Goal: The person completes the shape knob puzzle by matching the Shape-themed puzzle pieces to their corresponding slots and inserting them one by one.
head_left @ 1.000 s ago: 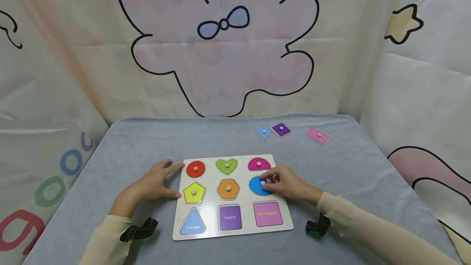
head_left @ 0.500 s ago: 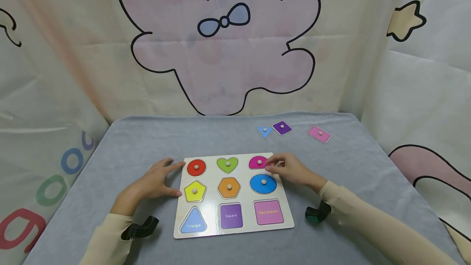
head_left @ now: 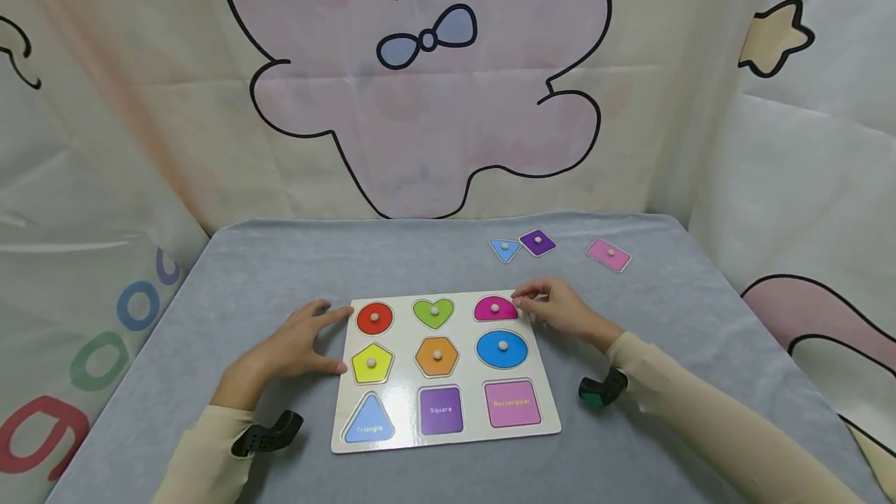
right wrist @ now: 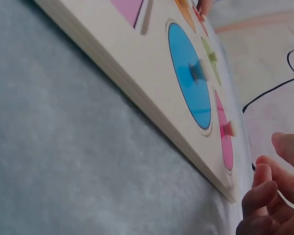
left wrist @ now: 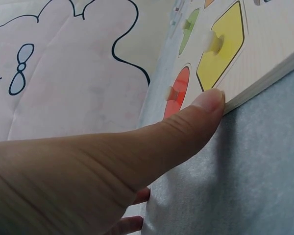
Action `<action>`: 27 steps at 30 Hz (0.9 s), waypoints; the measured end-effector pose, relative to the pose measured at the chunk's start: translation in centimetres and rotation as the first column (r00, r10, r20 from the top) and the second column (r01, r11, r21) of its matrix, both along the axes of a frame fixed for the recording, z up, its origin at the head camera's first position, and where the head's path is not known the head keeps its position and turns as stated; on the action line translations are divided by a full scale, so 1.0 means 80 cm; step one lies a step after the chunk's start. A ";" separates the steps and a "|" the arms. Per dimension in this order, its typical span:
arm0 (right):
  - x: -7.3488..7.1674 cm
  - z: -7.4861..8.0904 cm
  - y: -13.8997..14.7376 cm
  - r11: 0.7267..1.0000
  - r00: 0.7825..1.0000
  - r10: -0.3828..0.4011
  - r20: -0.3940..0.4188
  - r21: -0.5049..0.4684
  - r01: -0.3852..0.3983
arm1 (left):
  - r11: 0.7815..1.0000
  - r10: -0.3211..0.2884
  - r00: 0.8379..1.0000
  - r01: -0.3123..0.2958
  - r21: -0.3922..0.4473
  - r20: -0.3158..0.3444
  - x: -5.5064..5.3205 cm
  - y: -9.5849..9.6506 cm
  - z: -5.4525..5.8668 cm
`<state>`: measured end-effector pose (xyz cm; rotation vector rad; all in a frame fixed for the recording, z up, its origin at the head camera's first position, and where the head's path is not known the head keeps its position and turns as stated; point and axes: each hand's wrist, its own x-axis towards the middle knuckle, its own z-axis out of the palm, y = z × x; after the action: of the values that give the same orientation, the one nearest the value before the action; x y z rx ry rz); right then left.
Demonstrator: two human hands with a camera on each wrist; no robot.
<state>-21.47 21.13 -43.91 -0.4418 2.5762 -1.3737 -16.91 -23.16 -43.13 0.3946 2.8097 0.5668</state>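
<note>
A white wooden puzzle board (head_left: 406, 393) lies on the table. Knobbed pieces fill its top two rows: a red circle (head_left: 368, 323), green heart, magenta half circle (head_left: 488, 313), yellow pentagon (left wrist: 230, 36), orange hexagon and blue oval (right wrist: 183, 68). In the bottom row, triangle, square and rectangle recesses show their printed words. My left hand (head_left: 294, 344) touches the board's left edge with thumb and index finger spread. Over the far right corner, beside the half circle, hovers my right hand (head_left: 563, 309); its fingers are loosely bent, holding nothing.
Near the table's far edge lie a blue triangle piece (head_left: 504, 251), a purple square piece (head_left: 537, 246) and a pink rectangle piece (head_left: 609, 256). Grey cloth covers the table (head_left: 280, 271). A printed curtain hangs behind it.
My right hand has let go of the blue oval's knob and moved away over the half circle to the board's far right corner. The left hand stays at the left edge.
</note>
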 end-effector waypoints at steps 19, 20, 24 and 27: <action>-0.045 0.006 0.000 0.991 0.991 -0.133 -0.013 0.034 0.133 | 1.000 -0.005 1.000 0.005 0.002 0.003 -0.003 -0.003 0.002; -0.047 0.007 -0.001 0.990 0.990 -0.138 -0.020 0.033 0.138 | 1.000 -0.007 1.000 0.007 0.002 0.002 -0.002 -0.003 0.002; -0.058 0.011 -0.006 0.986 0.985 -0.165 -0.045 0.020 0.166 | 1.000 -0.019 1.000 0.019 0.016 -0.005 0.000 -0.004 0.002; -0.069 0.011 -0.009 0.983 0.981 -0.183 -0.065 0.004 0.184 | 0.999 -0.036 0.999 0.036 0.031 -0.013 0.002 -0.003 0.002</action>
<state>-26.99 20.44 -43.05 -0.2558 2.7339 -1.4252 -16.79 -23.44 -42.94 0.4554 2.8025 0.6034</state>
